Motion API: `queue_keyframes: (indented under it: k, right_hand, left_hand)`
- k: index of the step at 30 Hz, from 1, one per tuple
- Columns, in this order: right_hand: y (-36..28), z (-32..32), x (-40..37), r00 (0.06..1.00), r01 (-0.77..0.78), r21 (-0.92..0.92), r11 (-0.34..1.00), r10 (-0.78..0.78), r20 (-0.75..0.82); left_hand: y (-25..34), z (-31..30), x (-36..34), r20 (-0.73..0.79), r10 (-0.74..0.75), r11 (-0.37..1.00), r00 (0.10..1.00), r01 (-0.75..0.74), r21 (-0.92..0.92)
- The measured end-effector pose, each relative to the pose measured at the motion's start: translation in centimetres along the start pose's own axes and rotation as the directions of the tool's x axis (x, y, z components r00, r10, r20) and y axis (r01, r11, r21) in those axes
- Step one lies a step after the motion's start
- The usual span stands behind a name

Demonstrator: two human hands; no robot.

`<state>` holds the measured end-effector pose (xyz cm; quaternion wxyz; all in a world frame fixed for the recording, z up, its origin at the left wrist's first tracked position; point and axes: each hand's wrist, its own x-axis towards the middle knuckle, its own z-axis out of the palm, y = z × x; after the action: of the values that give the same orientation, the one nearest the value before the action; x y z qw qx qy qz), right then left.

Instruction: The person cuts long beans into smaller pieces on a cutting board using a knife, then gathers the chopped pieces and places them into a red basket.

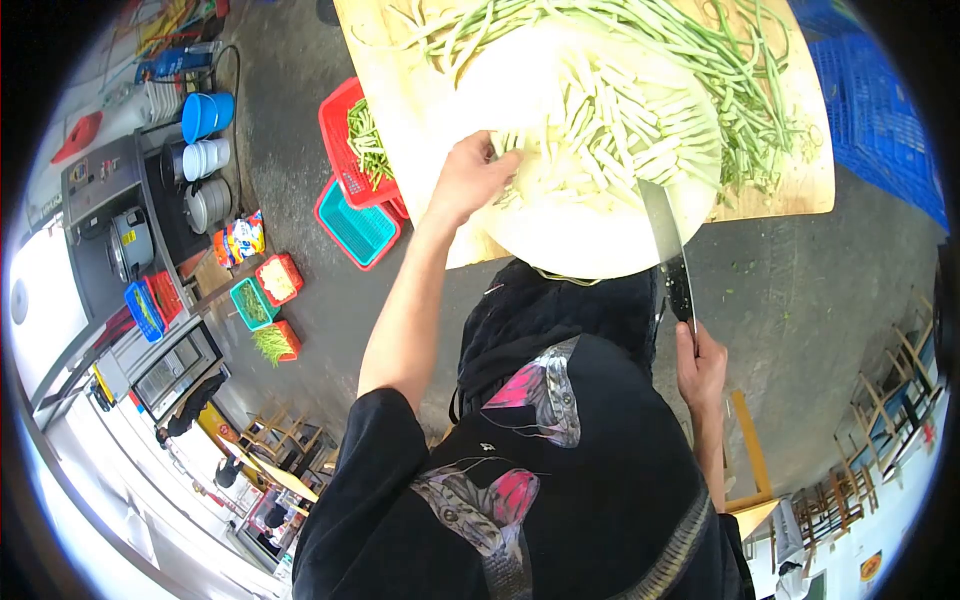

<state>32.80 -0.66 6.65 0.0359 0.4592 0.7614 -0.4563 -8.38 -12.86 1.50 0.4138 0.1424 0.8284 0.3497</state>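
My right hand (702, 366) grips the dark handle of a kitchen knife (664, 228). Its wide blade reaches over the near right edge of a round, pale cutting board (560, 240), close to the cut pieces. At the board's left side rests my left hand (474, 180), fingers curled in beside a few bean pieces; whether it holds any is hidden. Cut green bean pieces (625, 120) lie spread across the board's middle and right. Long whole green beans (660, 30) are heaped behind and to the right of it on the wooden table (810, 180).
Left of the table, a red basket (335, 130) holds cut beans above a teal basket (357, 226). Blue crates (880, 110) stand at the right. Further left on the floor are small baskets (278, 278) and buckets (207, 117). Wooden chairs (880, 390) line the right side.
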Motion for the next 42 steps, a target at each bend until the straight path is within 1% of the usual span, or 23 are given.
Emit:
queue_keyframes:
  k: [1, 2, 3, 6, 9, 10, 12, 15, 18, 21, 24, 27, 30, 31, 32, 33, 34, 35, 36, 37, 40, 42]
  right_hand:
    - [0.1, 0.0, -0.1, 1.000, 0.003, -0.001, 1.000, -0.004, -0.003]
    - [0.0, 0.0, -0.1, 1.000, 0.007, 0.009, 1.000, -0.007, -0.008]
    - [0.1, 0.1, -0.1, 1.000, 0.011, 0.021, 1.000, -0.010, -0.013]
    - [0.0, 0.0, 0.0, 1.000, -0.014, 0.037, 0.999, 0.014, -0.004]
    - [0.0, -0.2, -0.2, 0.999, -0.042, 0.034, 0.999, 0.042, 0.002]
    - [0.0, -0.2, -0.1, 0.999, -0.046, 0.034, 0.998, 0.046, -0.003]
    - [0.1, -0.2, -0.2, 0.999, -0.039, 0.034, 0.999, 0.039, -0.012]
    - [0.6, -0.1, -0.2, 1.000, -0.017, 0.057, 0.998, 0.018, -0.021]
    - [1.1, 0.1, -0.7, 0.999, -0.014, 0.067, 0.998, 0.016, -0.030]
    - [0.9, 0.0, -0.6, 0.998, -0.024, 0.074, 0.997, 0.028, -0.049]
    - [0.5, -0.1, -0.6, 0.997, -0.052, 0.102, 0.993, 0.057, -0.046]
    - [0.5, -0.3, -0.9, 0.995, -0.077, 0.106, 0.991, 0.084, -0.058]
    - [0.2, -0.5, -0.7, 0.994, -0.082, 0.107, 0.991, 0.088, -0.058]
    - [0.4, -0.3, -0.8, 0.994, -0.077, 0.107, 0.991, 0.085, -0.065]
    - [0.5, -0.2, -0.8, 0.994, -0.072, 0.108, 0.992, 0.079, -0.071]
    - [0.5, -0.2, -0.7, 0.994, -0.062, 0.106, 0.992, 0.070, -0.078]
    - [0.5, -0.1, -0.7, 0.995, -0.052, 0.104, 0.993, 0.061, -0.084]
    - [0.4, -0.1, -0.7, 0.995, -0.041, 0.101, 0.994, 0.050, -0.089]
    - [0.3, -0.3, -0.6, 0.995, -0.054, 0.099, 0.994, 0.062, -0.079]
    - [0.0, -0.5, -0.5, 0.995, -0.067, 0.097, 0.993, 0.074, -0.069]
    - [0.2, -0.4, -0.6, 0.994, -0.083, 0.098, 0.992, 0.089, -0.063]
    - [0.2, -0.3, -0.6, 0.994, -0.080, 0.102, 0.992, 0.087, -0.070]
  left_hand:
    - [0.2, -0.2, -0.3, 0.057, -0.058, 0.965, 0.997, 0.071, -0.254]
    - [0.3, -0.6, -0.5, 0.125, -0.099, 0.862, 0.987, 0.148, -0.485]
    - [0.3, -1.2, -0.5, 0.216, -0.108, 0.779, 0.970, 0.218, -0.588]
    - [0.9, -1.1, -1.3, 0.321, -0.033, 0.615, 0.946, 0.273, -0.740]
    - [2.3, -0.4, -1.3, 0.350, 0.035, 0.608, 0.936, 0.258, -0.751]
    - [2.6, -0.1, -1.0, 0.354, 0.045, 0.584, 0.934, 0.263, -0.768]
    - [2.9, 0.6, -0.6, 0.366, 0.058, 0.533, 0.929, 0.281, -0.798]
    - [3.5, 1.2, 0.2, 0.396, 0.122, 0.518, 0.910, 0.282, -0.808]
    - [4.8, 1.6, 0.8, 0.464, 0.186, 0.376, 0.866, 0.373, -0.848]
    - [5.8, 2.1, 1.2, 0.509, 0.219, 0.394, 0.832, 0.402, -0.826]
    - [6.7, 3.2, 1.2, 0.452, 0.105, 0.532, 0.886, 0.334, -0.778]
    - [8.6, 4.4, 1.2, 0.393, 0.039, 0.761, 0.919, 0.228, -0.608]
    - [9.4, 6.4, 2.7, 0.293, 0.162, 0.850, 0.942, 0.018, -0.527]
    - [9.8, 7.0, 3.2, 0.238, 0.186, 0.917, 0.953, -0.081, -0.391]
    - [10.2, 7.8, 3.8, 0.184, 0.220, 0.955, 0.958, -0.173, -0.240]
    - [10.7, 8.4, 4.1, 0.134, 0.261, 0.964, 0.956, -0.253, -0.077]
    - [11.6, 8.8, 3.9, 0.082, 0.349, 0.931, 0.933, -0.356, 0.084]
    - [12.6, 9.2, 3.7, 0.042, 0.440, 0.865, 0.897, -0.437, 0.246]
    - [13.2, 9.5, 3.6, 0.019, 0.531, 0.770, 0.847, -0.492, 0.405]
    - [13.2, 9.9, 4.1, 0.005, 0.591, 0.744, 0.807, -0.548, 0.382]
    - [13.8, 10.4, 4.7, 0.013, 0.657, 0.682, 0.754, -0.601, 0.416]
    - [13.7, 10.7, 5.3, 0.008, 0.695, 0.656, 0.719, -0.639, 0.402]
